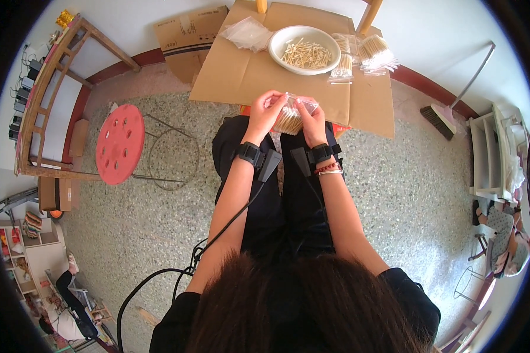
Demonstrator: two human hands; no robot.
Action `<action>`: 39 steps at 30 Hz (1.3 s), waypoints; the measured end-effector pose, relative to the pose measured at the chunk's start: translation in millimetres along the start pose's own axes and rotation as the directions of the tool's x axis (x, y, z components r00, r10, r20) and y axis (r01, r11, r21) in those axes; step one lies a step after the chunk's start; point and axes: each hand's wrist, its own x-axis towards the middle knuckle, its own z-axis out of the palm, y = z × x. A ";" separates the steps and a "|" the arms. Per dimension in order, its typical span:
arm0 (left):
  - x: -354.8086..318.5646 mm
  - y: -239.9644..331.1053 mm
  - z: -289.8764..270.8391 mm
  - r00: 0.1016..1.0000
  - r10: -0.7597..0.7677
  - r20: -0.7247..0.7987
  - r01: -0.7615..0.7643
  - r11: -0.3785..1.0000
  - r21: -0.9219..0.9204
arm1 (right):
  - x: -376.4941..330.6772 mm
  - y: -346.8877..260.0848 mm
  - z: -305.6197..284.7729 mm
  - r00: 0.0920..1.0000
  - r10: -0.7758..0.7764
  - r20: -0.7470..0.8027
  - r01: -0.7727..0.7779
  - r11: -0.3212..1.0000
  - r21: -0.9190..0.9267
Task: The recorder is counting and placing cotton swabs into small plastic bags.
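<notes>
Both my hands hold a small clear zip bag of cotton swabs (288, 122) over my lap, at the near edge of the cardboard-covered surface. My left hand (264, 117) pinches the bag's left upper side. My right hand (312, 122) grips its right upper corner, thumb on the plastic. Beyond them, a white bowl (303, 71) contains many loose cotton swabs (307, 54). To its left lies a pile of flat clear bags (246, 33). Filled swab bags (376, 53) are heaped to its right, with another filled bag (342, 67) closer to the bowl.
Flattened cardboard (229, 76) covers the work surface. A red round stool (121, 147) stands left, a cardboard box (188, 44) at the back wall. A broom (439, 120) and a white shelf (486, 156) are at right. Black cables (159, 272) run from my wrist straps (250, 154).
</notes>
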 end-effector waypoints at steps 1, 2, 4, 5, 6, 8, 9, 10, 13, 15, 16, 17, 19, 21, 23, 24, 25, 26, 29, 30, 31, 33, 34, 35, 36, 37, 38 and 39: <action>-0.1 -0.2 -0.1 1.000 -0.001 -0.001 0.001 1.000 0.000 | -0.4 -0.2 0.2 1.000 -0.006 0.006 0.006 1.000 -0.004; 0.0 -0.3 -0.3 1.000 0.000 -0.002 0.000 1.000 0.018 | -0.6 0.0 0.6 1.000 -0.004 0.006 0.004 1.000 -0.004; 0.4 -0.6 0.8 1.000 -0.001 -0.003 0.001 0.999 0.037 | 0.5 0.9 -0.3 1.000 0.005 0.001 -0.005 1.000 0.008; 0.5 -0.9 1.4 1.000 0.006 0.000 -0.006 0.999 0.046 | 0.6 1.6 -1.1 1.000 0.007 0.000 -0.007 1.000 0.009; 0.5 -0.9 1.5 1.000 0.017 0.003 -0.017 0.998 0.052 | 0.8 0.6 -0.7 1.000 0.013 -0.001 -0.013 1.000 0.008; 0.8 -1.0 2.1 1.000 0.023 0.004 -0.023 0.999 0.042 | 0.6 -1.0 -0.2 1.000 0.018 -0.001 -0.018 1.000 0.006; 1.0 -1.4 2.2 1.000 0.024 0.004 -0.024 0.999 0.036 | 0.4 -1.0 -0.1 1.000 0.013 0.005 -0.013 1.000 0.012; 1.3 -1.8 2.8 1.000 0.023 0.003 -0.023 0.999 0.037 | 0.3 -0.9 0.0 1.000 0.008 0.011 -0.008 1.000 0.017; 1.7 -3.0 3.7 0.997 0.066 -0.038 -0.064 0.997 0.036 | 1.4 0.0 -0.6 1.000 0.020 0.015 -0.020 1.000 0.023; 1.4 -3.0 2.1 0.999 0.049 -0.004 -0.049 0.995 0.090 | 1.0 -0.4 -0.8 0.999 0.036 0.014 -0.036 0.999 0.028; 1.3 -3.2 2.1 0.999 0.048 -0.004 -0.048 0.995 0.090 | 0.8 -1.2 -0.4 0.999 0.051 0.013 -0.051 0.998 0.033; 1.3 -3.4 2.2 0.999 0.050 -0.004 -0.049 0.993 0.109 | 0.3 -2.1 -0.2 0.999 0.051 0.012 -0.052 0.998 0.033; 1.1 -4.0 2.5 0.999 0.052 -0.006 -0.051 0.991 0.128 | -0.8 -3.1 0.6 0.998 0.062 0.012 -0.063 0.997 0.034; 1.4 -5.0 4.9 0.998 0.049 -0.027 -0.045 0.988 0.150 | -1.1 -2.7 0.8 0.999 0.052 0.009 -0.052 0.997 0.057; 1.2 -5.8 6.6 0.998 0.057 -0.023 -0.052 0.986 0.156 | -0.9 -1.5 -0.6 0.999 0.041 0.004 -0.041 0.996 0.081; 1.3 -6.0 7.3 0.998 0.064 -0.020 -0.060 0.985 0.161 | -0.7 -1.5 -1.2 0.999 0.037 0.009 -0.038 0.996 0.085; 1.3 -6.2 7.8 0.998 0.063 -0.019 -0.059 0.985 0.161 | -0.6 -1.4 -2.0 0.999 0.034 0.014 -0.035 0.995 0.089; 1.5 -6.5 8.1 0.999 0.041 -0.015 -0.038 0.984 0.173 | -0.6 -1.4 -3.2 0.999 0.034 0.012 -0.035 0.995 0.088; 2.5 -10.1 3.3 1.000 0.021 -0.015 -0.018 0.984 0.178 | -0.9 -2.9 -0.3 0.998 0.058 0.017 -0.058 0.997 0.050; 2.9 -11.0 2.7 1.000 0.021 -0.014 -0.018 0.986 0.166 | -0.6 -2.7 -0.5 0.998 0.056 0.025 -0.057 0.997 0.043; 3.0 -11.8 2.0 1.000 0.021 -0.014 -0.018 0.986 0.167 | -0.4 -2.6 -0.5 0.998 0.054 0.034 -0.055 0.998 0.036; 2.9 -11.9 1.9 0.999 0.048 -0.013 -0.045 0.983 0.176 | -0.3 -2.6 -0.7 0.998 0.049 0.039 -0.050 0.998 0.025; 2.7 -11.3 2.5 0.999 0.047 -0.013 -0.044 0.983 0.175 | -0.4 -2.8 -0.8 0.998 0.043 0.045 -0.043 0.999 0.015; 2.6 -10.5 3.2 0.999 0.044 -0.026 -0.038 0.979 0.198 | -0.5 -3.0 -0.9 0.998 0.043 0.044 -0.044 0.999 0.015; 2.2 -9.4 4.4 0.998 0.040 -0.038 -0.031 0.975 0.220 | -1.0 -3.4 -1.1 0.998 0.046 0.038 -0.046 0.999 -0.002; 1.8 -8.2 5.4 0.999 0.039 -0.037 -0.030 0.975 0.220 | -1.5 -3.9 -1.0 0.998 0.050 0.032 -0.049 0.999 -0.018; 1.3 -7.1 6.5 0.997 0.048 -0.061 -0.034 0.979 0.203 | -1.6 -3.5 -0.4 0.998 0.050 0.030 -0.049 0.999 -0.019; 1.1 -7.8 5.6 0.994 0.059 -0.087 -0.042 0.981 0.188 | -0.9 -1.5 0.4 0.998 0.059 0.028 -0.060 0.998 0.022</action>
